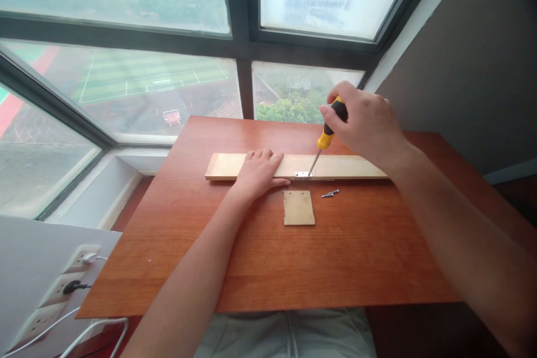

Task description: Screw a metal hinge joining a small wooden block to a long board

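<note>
The person's left hand (260, 170) lies flat, fingers slightly spread, on the wooden plank (222, 166). Above the plank, the right hand (369, 117) curls around a yellow-and-black screwdriver (326, 139), its tip at the metal plate (301, 175) along the plank's near edge. Nearer than the plank lie a two-holed wooden piece (299, 210) and screws (330, 193).

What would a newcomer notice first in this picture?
The yellow-black screwdriver in the right hand comes first, its tip at a metal plate on the pale board. The left hand lies on that board, left of the plate. Nearer the camera, a tan piece and screws lie on the table.
</note>
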The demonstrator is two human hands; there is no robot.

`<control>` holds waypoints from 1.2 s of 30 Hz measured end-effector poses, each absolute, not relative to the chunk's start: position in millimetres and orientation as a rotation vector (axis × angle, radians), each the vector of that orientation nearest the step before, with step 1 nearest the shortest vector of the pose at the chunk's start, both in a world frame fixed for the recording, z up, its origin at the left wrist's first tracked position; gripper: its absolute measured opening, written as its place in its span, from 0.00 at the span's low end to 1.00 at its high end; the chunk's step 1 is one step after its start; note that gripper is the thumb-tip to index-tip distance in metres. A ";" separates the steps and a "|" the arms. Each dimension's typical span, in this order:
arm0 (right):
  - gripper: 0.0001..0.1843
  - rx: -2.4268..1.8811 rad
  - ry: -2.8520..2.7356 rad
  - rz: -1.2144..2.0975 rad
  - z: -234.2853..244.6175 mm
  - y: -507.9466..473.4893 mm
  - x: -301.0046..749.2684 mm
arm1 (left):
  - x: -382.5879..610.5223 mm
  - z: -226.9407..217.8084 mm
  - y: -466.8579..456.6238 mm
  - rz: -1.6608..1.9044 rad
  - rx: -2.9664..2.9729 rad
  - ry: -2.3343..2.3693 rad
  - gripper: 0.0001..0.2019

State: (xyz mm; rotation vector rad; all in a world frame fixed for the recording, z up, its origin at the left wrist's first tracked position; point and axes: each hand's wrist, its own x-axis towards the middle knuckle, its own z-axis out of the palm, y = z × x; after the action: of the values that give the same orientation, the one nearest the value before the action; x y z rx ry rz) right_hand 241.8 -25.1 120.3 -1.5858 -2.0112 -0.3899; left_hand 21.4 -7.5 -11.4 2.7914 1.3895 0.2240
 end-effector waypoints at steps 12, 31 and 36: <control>0.09 -1.491 -2.021 -0.007 125.2 -36.2 243.9 | 20.7 -13.0 -7.5 0.262 2.808 1.360 0.34; 0.16 -0.981 -1.226 0.497 58.7 -33.4 219.5 | 20.1 -11.3 -8.8 0.247 2.784 1.366 0.32; 0.20 -0.894 -1.154 0.527 51.0 -30.1 217.5 | 20.6 -9.1 -9.7 0.225 2.779 1.364 0.34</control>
State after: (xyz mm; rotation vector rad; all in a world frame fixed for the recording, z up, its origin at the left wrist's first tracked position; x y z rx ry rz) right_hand 217.5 -30.1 51.0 -0.8944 -1.1537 0.5270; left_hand 20.6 -9.7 -9.1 2.7794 1.3643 0.2254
